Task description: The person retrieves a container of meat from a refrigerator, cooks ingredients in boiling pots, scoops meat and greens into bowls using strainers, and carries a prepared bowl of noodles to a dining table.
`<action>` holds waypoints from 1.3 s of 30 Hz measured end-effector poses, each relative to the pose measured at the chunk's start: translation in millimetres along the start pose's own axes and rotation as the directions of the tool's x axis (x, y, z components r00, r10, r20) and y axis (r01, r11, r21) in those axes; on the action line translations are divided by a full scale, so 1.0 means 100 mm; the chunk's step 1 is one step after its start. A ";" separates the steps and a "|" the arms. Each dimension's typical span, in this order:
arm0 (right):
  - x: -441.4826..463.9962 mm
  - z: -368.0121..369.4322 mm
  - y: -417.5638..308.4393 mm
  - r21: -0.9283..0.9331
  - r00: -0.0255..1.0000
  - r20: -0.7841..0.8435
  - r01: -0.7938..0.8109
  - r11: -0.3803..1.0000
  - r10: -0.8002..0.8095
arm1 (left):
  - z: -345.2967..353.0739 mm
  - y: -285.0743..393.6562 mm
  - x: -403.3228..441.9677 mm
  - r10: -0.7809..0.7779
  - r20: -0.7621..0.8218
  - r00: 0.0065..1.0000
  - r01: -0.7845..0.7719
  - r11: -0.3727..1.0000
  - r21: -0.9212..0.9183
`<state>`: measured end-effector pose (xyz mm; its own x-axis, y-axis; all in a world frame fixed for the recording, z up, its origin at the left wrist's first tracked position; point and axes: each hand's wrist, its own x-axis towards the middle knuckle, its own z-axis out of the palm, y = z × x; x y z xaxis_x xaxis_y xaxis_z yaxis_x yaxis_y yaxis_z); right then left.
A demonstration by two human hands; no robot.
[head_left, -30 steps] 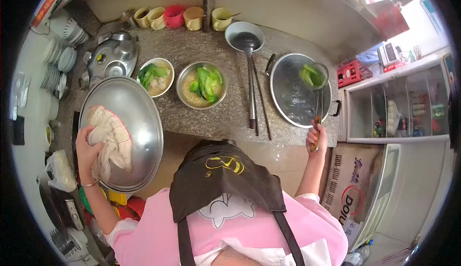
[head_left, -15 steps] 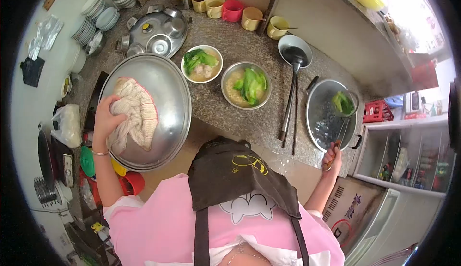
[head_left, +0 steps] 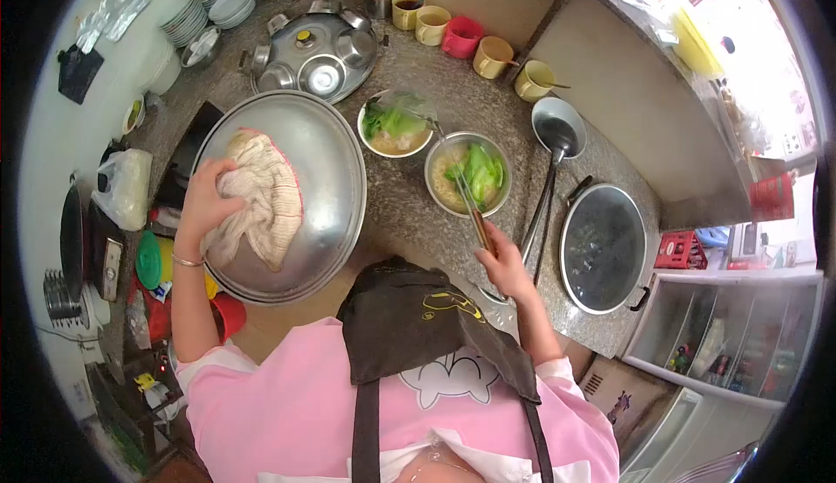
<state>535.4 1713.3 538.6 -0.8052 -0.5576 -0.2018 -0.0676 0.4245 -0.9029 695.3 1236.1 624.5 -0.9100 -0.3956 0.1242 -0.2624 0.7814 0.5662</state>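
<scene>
My left hand (head_left: 207, 207) grips a bunched beige cloth (head_left: 268, 209) on top of a large domed metal lid (head_left: 326, 235). Whatever the cloth covers on the lid, such as a knob, is hidden. With my right hand (head_left: 505, 263) I hold the wooden handle of a wire skimmer (head_left: 461, 182). Its shaft crosses above a metal bowl (head_left: 433, 191) of noodles and leafy greens (head_left: 482, 172). The skimmer's blurred head is over a white bowl (head_left: 373, 145), where more greens (head_left: 387, 119) show; whether these lie in the skimmer or the bowl, I cannot tell.
A pot (head_left: 603, 248) of dark liquid stands at the right. Beside it a ladle (head_left: 551, 169) rests in a grey bowl (head_left: 570, 117). Several cups (head_left: 495, 54) line the back wall. A round metal tray (head_left: 300, 39) with small tins and stacked plates (head_left: 185, 17) occupy the left back.
My right hand has swung left from the pot, carrying the skimmer with greens over to the white bowl. My left hand keeps its grip on the cloth. The whole view has shifted slightly.
</scene>
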 end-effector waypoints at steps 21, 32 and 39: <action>0.04 0.12 -0.02 0.081 0.997 -0.079 -0.001 0.997 0.008 | -0.03 0.01 0.03 0.000 0.030 1.000 -0.002 0.998 0.064; -1.03 -0.63 1.24 -0.028 0.573 -0.819 -0.093 0.995 0.031 | 0.17 0.24 0.08 0.046 0.097 0.994 -0.043 0.999 -0.032; -1.90 -1.49 1.79 -0.209 0.572 -0.798 -0.557 0.803 0.189 | 0.29 0.69 0.08 0.051 0.103 0.993 -0.047 0.998 -0.045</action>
<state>588.7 2001.7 472.1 -0.9436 0.3307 0.0169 0.2713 0.8012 -0.5334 660.5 1300.2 641.1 -0.9505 -0.3031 0.0680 -0.2050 0.7765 0.5959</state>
